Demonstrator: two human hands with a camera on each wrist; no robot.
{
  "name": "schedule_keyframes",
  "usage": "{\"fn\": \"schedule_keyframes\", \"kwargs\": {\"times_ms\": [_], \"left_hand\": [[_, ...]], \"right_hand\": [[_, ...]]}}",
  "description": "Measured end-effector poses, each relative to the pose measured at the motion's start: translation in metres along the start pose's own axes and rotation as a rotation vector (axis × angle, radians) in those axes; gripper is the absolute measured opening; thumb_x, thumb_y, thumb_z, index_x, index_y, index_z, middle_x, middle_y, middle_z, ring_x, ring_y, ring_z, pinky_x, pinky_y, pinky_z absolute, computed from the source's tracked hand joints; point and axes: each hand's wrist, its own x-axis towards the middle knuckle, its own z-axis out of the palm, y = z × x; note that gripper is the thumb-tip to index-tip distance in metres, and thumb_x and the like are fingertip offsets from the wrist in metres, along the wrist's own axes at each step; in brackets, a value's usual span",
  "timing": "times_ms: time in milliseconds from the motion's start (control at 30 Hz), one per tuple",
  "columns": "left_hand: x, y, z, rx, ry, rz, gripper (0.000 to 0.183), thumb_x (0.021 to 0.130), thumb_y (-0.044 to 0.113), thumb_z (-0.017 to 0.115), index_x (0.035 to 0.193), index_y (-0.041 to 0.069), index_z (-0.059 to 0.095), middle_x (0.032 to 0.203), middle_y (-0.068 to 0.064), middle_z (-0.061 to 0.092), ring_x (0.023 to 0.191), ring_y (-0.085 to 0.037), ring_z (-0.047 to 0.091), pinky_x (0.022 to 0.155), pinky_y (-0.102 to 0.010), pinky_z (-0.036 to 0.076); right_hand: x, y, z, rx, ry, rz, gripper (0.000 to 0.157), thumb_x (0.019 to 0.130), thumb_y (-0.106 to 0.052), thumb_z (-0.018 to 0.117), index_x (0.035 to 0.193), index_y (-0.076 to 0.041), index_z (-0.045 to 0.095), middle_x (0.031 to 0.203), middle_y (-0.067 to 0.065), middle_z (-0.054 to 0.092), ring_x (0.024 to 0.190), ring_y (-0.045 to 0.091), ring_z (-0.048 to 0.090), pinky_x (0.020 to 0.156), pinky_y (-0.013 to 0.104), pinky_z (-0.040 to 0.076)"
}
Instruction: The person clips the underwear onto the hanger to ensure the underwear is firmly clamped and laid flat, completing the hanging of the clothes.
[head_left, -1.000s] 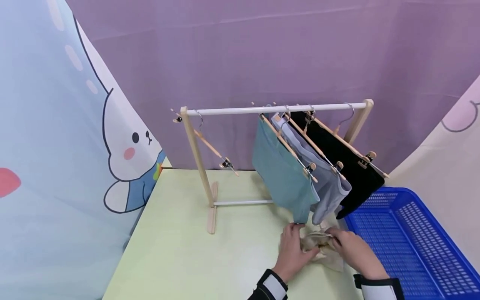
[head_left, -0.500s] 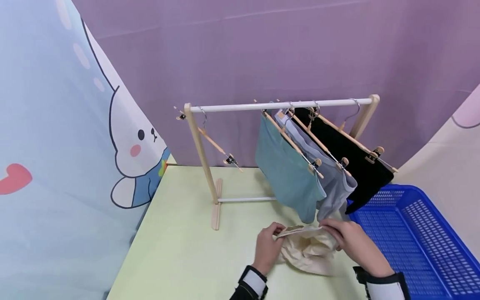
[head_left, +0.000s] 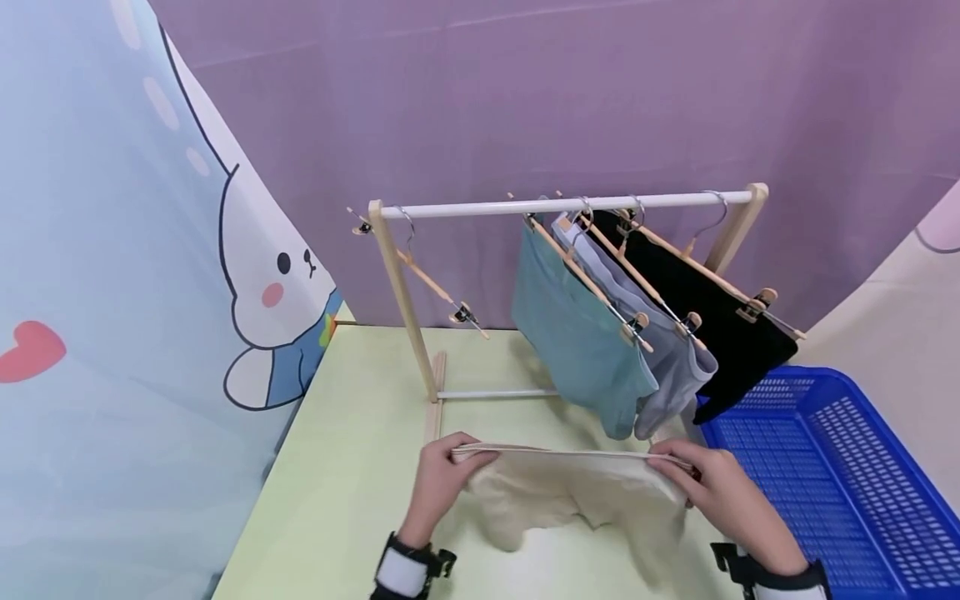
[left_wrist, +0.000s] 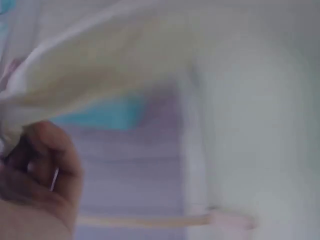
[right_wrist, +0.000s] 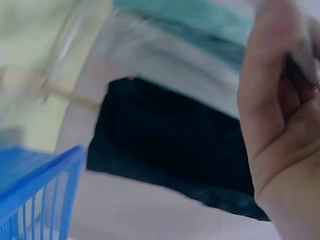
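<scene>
A pair of cream shorts (head_left: 570,487) is stretched between both hands, its waistband pulled straight and its legs hanging over the table. My left hand (head_left: 442,479) pinches the left end of the waistband between thumb and fingers. At the other end my right hand (head_left: 720,487) grips the waistband the same way. The left wrist view is blurred, with the cream cloth (left_wrist: 110,65) running out from the curled fingers (left_wrist: 65,160). In the right wrist view the right hand (right_wrist: 280,110) fills the right side, and little of the cloth shows.
Behind the hands stands a wooden rack with a white rail (head_left: 465,209). Teal shorts (head_left: 573,333), light blue-grey shorts (head_left: 675,387) and a black garment (head_left: 738,350) hang there on clip hangers. A bare clip hanger (head_left: 431,283) hangs at the left. A blue basket (head_left: 885,425) sits at the right.
The shorts were bunched up between the hands; now they are spread wide by the waistband. My left hand has moved left, away from the right hand, which has shifted slightly right.
</scene>
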Motion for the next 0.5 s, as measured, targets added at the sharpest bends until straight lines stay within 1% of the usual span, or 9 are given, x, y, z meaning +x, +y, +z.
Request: {"fn": "schedule_keyframes", "kwargs": {"times_ms": [67,133,200,233,267,333,433,467,500], "left_hand": [[-0.007,0.017,-0.022,-0.062,-0.038,-0.036,0.017,0.077,0.031,0.086,0.082,0.02,0.074,0.074,0.003,0.07,0.056,-0.005,0.057,0.051,-0.023,0.047],[-0.011,0.029,-0.039,-0.067,-0.089,-0.052,0.018,0.078,0.03,0.085,0.082,0.018,0.073,0.073,0.0,0.068,0.055,-0.007,0.057,0.051,-0.024,0.048],[-0.011,0.033,-0.049,-0.047,-0.118,-0.057,0.017,0.08,0.03,0.083,0.082,0.017,0.072,0.075,-0.001,0.068,0.058,-0.008,0.058,0.053,-0.024,0.049],[-0.009,0.031,-0.05,-0.013,-0.106,-0.047,0.017,0.081,0.03,0.083,0.083,0.017,0.072,0.074,-0.001,0.068,0.057,-0.008,0.057,0.053,-0.024,0.048],[-0.007,0.027,-0.048,0.057,-0.071,-0.026,0.018,0.081,0.032,0.082,0.084,0.017,0.072,0.074,-0.001,0.068,0.057,-0.008,0.056,0.053,-0.024,0.047],[-0.003,0.014,-0.04,0.236,0.045,0.033,0.021,0.082,0.032,0.082,0.092,0.017,0.073,0.08,-0.001,0.07,0.064,-0.011,0.059,0.058,-0.027,0.048],[-0.002,-0.01,-0.022,0.516,0.223,0.102,0.04,0.079,0.027,0.084,0.112,0.01,0.068,0.103,-0.007,0.07,0.089,-0.022,0.064,0.078,-0.037,0.051],[-0.003,-0.017,-0.016,0.589,0.247,0.123,0.048,0.078,0.025,0.086,0.118,0.008,0.064,0.111,-0.01,0.068,0.098,-0.026,0.063,0.084,-0.042,0.051],[-0.005,-0.025,-0.01,0.633,0.236,0.148,0.056,0.077,0.023,0.087,0.122,0.005,0.061,0.118,-0.014,0.065,0.107,-0.031,0.061,0.089,-0.047,0.049]], "right_hand": [[-0.003,-0.009,-0.001,0.058,-0.013,-0.004,0.017,0.093,-0.01,0.07,0.094,-0.027,0.071,0.079,-0.017,0.066,0.056,-0.005,0.048,0.049,0.019,0.041],[-0.004,-0.015,0.0,0.093,-0.011,-0.009,0.018,0.092,-0.01,0.07,0.094,-0.028,0.071,0.078,-0.018,0.066,0.054,-0.005,0.046,0.048,0.018,0.039],[0.0,-0.016,0.006,0.087,0.014,-0.015,0.018,0.092,-0.01,0.071,0.093,-0.027,0.072,0.076,-0.017,0.065,0.053,-0.005,0.046,0.048,0.017,0.038],[0.003,-0.014,0.011,0.071,0.037,-0.013,0.017,0.091,-0.009,0.071,0.093,-0.026,0.071,0.075,-0.016,0.065,0.052,-0.004,0.046,0.048,0.017,0.038],[0.007,-0.012,0.018,0.048,0.064,-0.008,0.015,0.091,-0.009,0.071,0.096,-0.023,0.071,0.076,-0.013,0.065,0.054,-0.004,0.046,0.049,0.017,0.039],[0.015,-0.004,0.036,0.003,0.127,0.013,0.017,0.09,-0.003,0.071,0.102,-0.014,0.069,0.082,-0.004,0.067,0.057,0.0,0.053,0.049,0.017,0.042],[0.021,0.008,0.071,-0.059,0.191,0.057,0.028,0.087,0.006,0.069,0.113,0.0,0.061,0.098,0.012,0.064,0.067,0.012,0.063,0.052,0.023,0.05],[0.021,0.01,0.082,-0.075,0.195,0.065,0.03,0.086,0.008,0.069,0.114,0.003,0.06,0.102,0.016,0.062,0.072,0.017,0.065,0.054,0.026,0.052],[0.02,0.013,0.094,-0.091,0.182,0.062,0.031,0.085,0.009,0.069,0.114,0.004,0.06,0.106,0.018,0.061,0.078,0.021,0.066,0.059,0.03,0.054]]}}
